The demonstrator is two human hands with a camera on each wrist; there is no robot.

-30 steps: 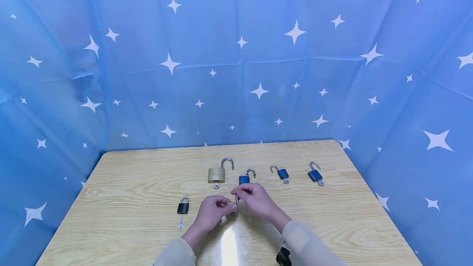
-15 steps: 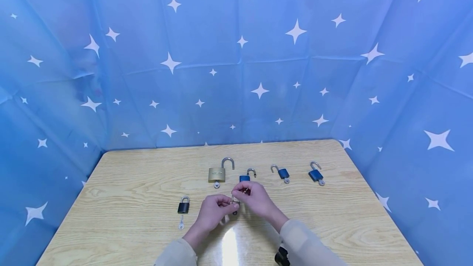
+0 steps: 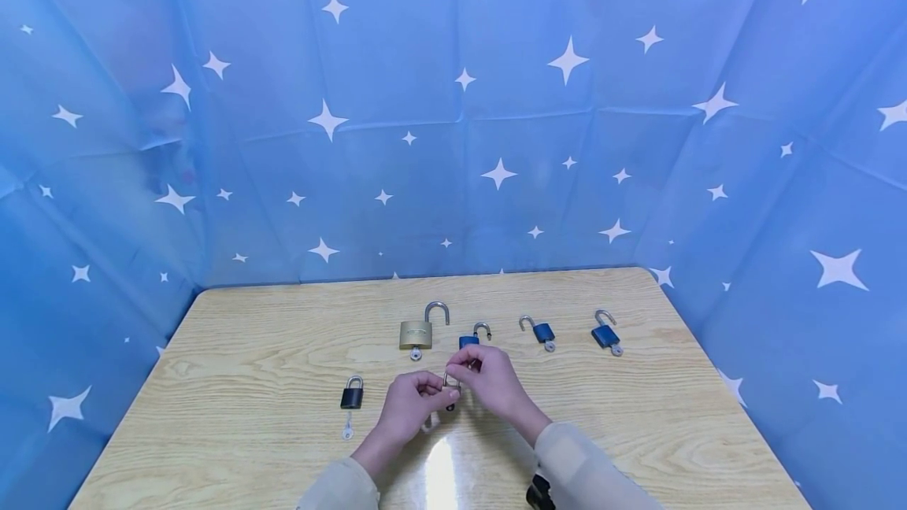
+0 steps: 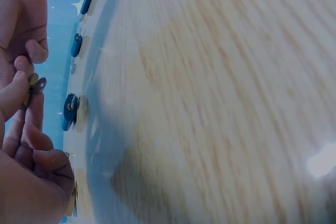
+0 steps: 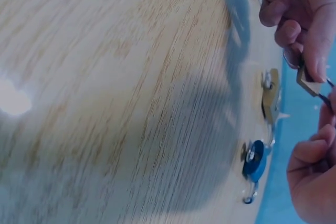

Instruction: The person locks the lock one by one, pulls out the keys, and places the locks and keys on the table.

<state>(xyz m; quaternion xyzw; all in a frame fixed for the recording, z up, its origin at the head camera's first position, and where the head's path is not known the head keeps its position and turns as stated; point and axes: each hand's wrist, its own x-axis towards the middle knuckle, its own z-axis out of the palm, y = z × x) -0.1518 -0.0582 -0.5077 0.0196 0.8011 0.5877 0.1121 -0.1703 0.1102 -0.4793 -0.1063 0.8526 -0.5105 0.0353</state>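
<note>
Pinching padlock (image 5: 307,84) (brass lock (image 3: 416,336): marking illegible)

Table (image 3: 212,415) seen forward and down from the head camera, above and behind the grip, left hand (image 3: 405,406) and right hand (image 3: 494,380) viewed close up from each wrist, across the table, held padlock (image 5: 307,83) shared by both wrist views

Padlock (image 5: 307,84) — small, brass-coloured | shackle (image 5: 324,99) upward | key (image 4: 40,85) at base | raised — pinched in fingers (image 5: 317,59)
</note>
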